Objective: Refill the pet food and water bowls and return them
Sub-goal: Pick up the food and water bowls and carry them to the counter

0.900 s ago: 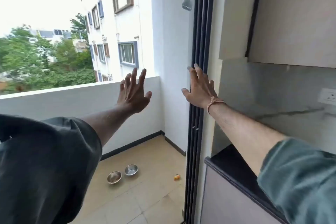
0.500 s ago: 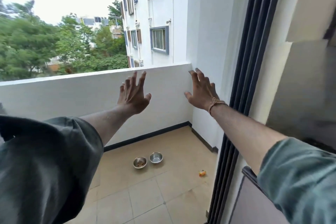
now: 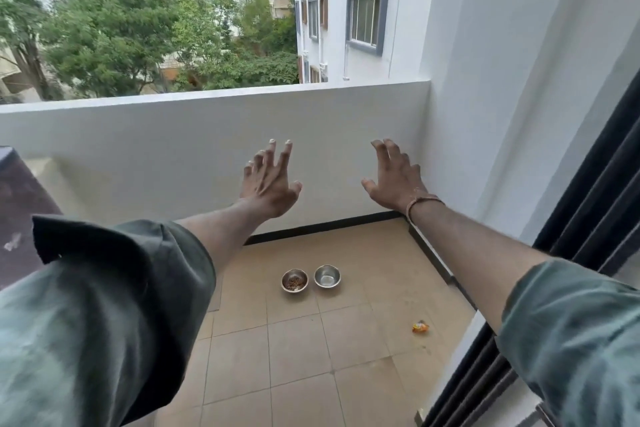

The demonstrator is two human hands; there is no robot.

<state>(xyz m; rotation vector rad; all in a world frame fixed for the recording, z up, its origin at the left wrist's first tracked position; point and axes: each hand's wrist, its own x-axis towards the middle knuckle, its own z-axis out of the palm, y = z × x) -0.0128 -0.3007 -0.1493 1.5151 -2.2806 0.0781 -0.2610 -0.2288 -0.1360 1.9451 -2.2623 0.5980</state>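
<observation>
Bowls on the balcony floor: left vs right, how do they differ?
The left bowl holds some brown kibble; the right bowl shows only shiny metal, water not discernible. The left bowl sits slightly nearer the camera than the right bowl. Both are round steel bowls, upright, side by side on tiles.

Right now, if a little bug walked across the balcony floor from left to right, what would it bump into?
food bowl with brown bits in it → shiny bowl right beside it → small orange thing lying alone on the tiles → dark door frame at the right edge.
</observation>
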